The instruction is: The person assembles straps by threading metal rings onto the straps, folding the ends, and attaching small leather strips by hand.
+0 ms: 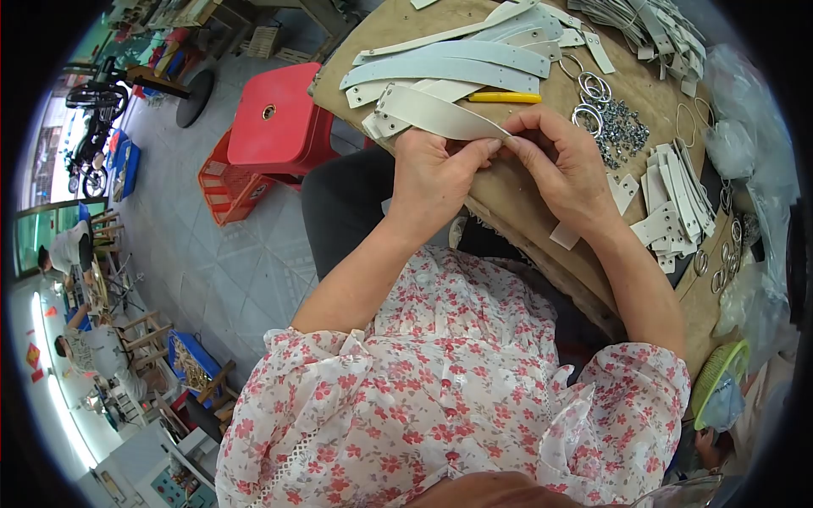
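Observation:
Both my hands pinch one end of a white strap (449, 115) at the near part of the round table (525, 190). My left hand (430, 173) has thumb and fingers closed on its lower edge. Beside it, my right hand (563, 165) grips the tip, its thumb close to the left thumb. The strap curves up and left over other white strips. Behind the hands lie pale strips (457, 63) with rivet holes and a yellow tool (505, 97). To the right are metal rings (593, 86) and a pile of small rivets (622, 127).
White strap pieces (677, 190) and more rings (720, 275) lie at the right. A bundle of strips (648, 25) is at the top right, near plastic bags (732, 148). A red stool (275, 118) stands left. People (102, 351) sit far left; another person's hand (707, 447) shows lower right.

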`<state>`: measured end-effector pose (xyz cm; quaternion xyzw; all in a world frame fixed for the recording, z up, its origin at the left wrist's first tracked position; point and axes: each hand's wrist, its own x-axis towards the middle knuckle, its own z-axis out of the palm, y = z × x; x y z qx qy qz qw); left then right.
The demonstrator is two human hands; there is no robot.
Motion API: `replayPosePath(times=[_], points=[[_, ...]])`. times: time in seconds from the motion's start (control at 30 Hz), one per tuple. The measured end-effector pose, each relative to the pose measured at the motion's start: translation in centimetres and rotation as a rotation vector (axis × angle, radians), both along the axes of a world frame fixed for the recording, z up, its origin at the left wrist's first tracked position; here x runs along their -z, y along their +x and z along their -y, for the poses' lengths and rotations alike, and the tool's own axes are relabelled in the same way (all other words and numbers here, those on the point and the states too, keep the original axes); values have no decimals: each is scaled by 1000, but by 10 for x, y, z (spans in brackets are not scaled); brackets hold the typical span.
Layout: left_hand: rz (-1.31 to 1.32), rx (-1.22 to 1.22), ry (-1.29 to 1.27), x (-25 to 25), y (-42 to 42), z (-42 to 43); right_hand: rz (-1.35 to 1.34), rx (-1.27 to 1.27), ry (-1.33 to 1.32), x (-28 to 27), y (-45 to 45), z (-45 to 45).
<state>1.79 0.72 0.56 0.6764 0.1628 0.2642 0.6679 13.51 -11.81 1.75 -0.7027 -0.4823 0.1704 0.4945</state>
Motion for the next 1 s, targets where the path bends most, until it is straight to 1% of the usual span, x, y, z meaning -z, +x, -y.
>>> replayPosePath(times=[0.1, 0.33, 0.43, 0.5, 0.53, 0.6, 0.73, 0.83, 0.9, 0.93, 1.0], points=[[49, -16, -51, 0, 2, 3, -63, 4, -17, -2, 0, 0], [41, -18, -24, 1, 3, 6, -38, 3, -25, -3, -1, -1], [73, -46, 48, 2, 3, 7, -68, -18, -23, -4, 0, -1], [76, -30, 156, 5, 4, 6, -122, -18, -41, -4, 1, -1], [76, -31, 157, 4, 3, 6, -121, -19, -40, -3, 1, -1], [106, 8, 20, 1, 2, 6, -132, -24, -32, -1, 2, -1], [83, 18, -11, 3, 1, 3, -123, 1, -70, -1, 1, -1], [147, 31, -13, 10, 2, 1, -104, 11, -60, 0, 1, 0], [240, 16, -104, 11, 2, 3, 0, -1, 34, 1, -1, 0], [241, 16, -103, 12, 1, 2, 1, -1, 36, -1, -1, 0], [263, 25, -114, 14, 1, 1, 148, -9, 54, -6, -2, 0]])
